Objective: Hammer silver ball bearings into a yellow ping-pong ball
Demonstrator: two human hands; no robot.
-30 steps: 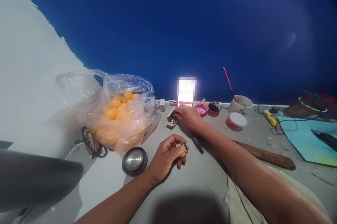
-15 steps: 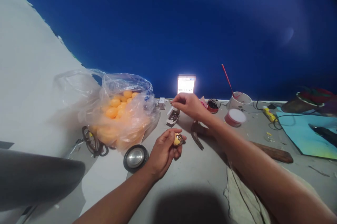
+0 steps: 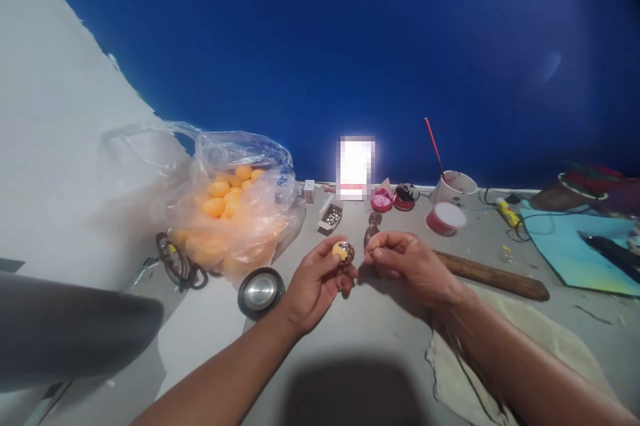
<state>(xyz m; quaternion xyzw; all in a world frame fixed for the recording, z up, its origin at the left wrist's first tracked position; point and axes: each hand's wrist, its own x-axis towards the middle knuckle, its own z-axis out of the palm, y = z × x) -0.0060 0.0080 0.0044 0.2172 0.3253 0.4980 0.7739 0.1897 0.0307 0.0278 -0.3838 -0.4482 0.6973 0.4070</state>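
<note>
My left hand holds a small yellow ball with shiny metal studs over part of it, between thumb and fingers. Just to its right, my right hand is closed in a pinch; what sits between the fingertips is too small to make out. Beyond the hands, a small open box holds shiny metal pieces. A hammer lies behind my right hand, its head beyond the fingers and its wooden handle reaching out to the right.
At the left, a clear plastic bag holds several orange balls beside a round metal lid. A lit screen stands by the blue wall. Rightward are a pink-white tub, a cup with a red stick, and a cloth.
My right hand has come back from above the small box to beside the ball, uncovering the box. My left hand still holds the ball, slightly turned. The screen now shows a different display.
</note>
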